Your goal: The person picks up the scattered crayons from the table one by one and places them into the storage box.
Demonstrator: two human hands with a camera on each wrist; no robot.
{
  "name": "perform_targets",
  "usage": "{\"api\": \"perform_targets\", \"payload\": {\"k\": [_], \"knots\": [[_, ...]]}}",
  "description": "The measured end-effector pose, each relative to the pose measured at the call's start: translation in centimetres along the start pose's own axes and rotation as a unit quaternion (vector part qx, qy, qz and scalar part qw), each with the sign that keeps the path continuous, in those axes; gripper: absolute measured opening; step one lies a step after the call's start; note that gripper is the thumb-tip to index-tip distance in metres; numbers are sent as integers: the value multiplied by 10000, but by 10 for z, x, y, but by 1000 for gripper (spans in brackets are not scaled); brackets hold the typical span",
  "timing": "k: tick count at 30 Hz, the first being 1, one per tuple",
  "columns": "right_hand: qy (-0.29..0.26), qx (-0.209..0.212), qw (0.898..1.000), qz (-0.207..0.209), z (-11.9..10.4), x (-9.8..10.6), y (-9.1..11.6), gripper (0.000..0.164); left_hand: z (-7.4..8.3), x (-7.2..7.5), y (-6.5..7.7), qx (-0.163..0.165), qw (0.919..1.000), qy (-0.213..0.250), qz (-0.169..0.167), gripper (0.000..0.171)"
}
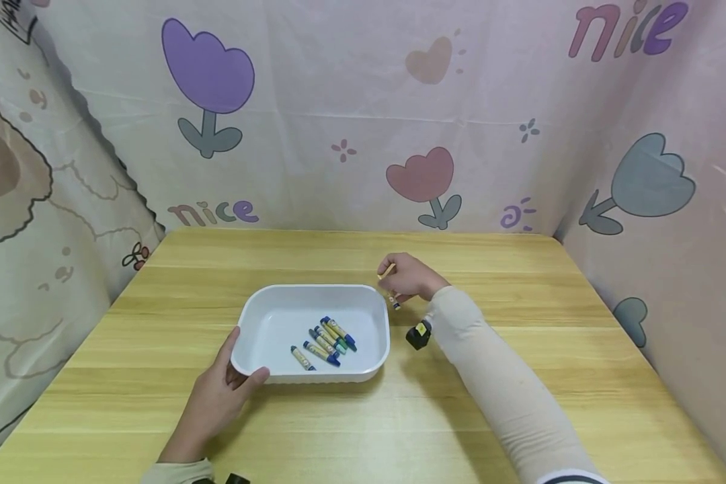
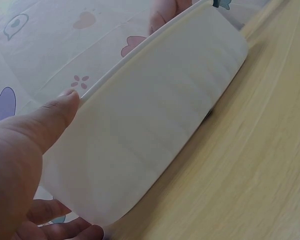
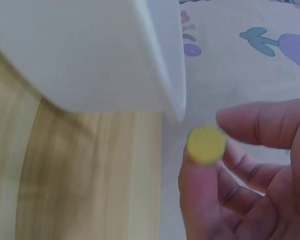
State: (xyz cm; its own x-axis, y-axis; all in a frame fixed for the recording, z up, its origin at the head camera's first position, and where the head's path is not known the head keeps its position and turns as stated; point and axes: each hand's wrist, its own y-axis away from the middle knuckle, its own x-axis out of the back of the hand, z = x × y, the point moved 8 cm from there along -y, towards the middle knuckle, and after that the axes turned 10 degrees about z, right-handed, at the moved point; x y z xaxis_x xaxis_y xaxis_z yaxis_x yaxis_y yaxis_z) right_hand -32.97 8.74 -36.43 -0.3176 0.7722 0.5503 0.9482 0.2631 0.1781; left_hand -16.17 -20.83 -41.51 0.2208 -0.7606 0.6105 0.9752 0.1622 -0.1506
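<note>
A white plastic tray (image 1: 266, 323) stands on the table, with several crayons (image 1: 303, 359) in dark-tipped, patterned wrappers lying in its right and front part. My left hand (image 1: 212, 403) grips the tray's front left corner. Its thumb (image 2: 65, 107) lies at the rim and the other fingers are around the side and lower edge. Just beyond the tray's back right corner, my right hand (image 1: 413, 275) pinches one crayon (image 1: 394, 302) between thumb and fingers. The right wrist view shows that crayon's round yellow end (image 3: 206, 145) beside the tray's outer wall (image 3: 90, 55).
Under everything lies a wood-grain table (image 1: 490, 262). Behind it and at both sides hangs a pale cloth (image 1: 314, 81) printed with flowers and letters. A small black device (image 1: 419, 335) is at my right wrist, close to the tray's right side.
</note>
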Motion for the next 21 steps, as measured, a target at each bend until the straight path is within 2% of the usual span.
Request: {"api": "perform_targets", "payload": {"k": [7,15,21], "knots": [[-177,54,9996,-221,-11,-11,0,28,0,0,0,-5,10000,-47,-5,93],[-232,33,9986,-484,-23,-28,1,26,-2,0,3,136,9997,-162,-80,94],[-276,-46,9971,-702,-29,-36,-5,27,0,0,0,50,9999,-147,-27,93]]}}
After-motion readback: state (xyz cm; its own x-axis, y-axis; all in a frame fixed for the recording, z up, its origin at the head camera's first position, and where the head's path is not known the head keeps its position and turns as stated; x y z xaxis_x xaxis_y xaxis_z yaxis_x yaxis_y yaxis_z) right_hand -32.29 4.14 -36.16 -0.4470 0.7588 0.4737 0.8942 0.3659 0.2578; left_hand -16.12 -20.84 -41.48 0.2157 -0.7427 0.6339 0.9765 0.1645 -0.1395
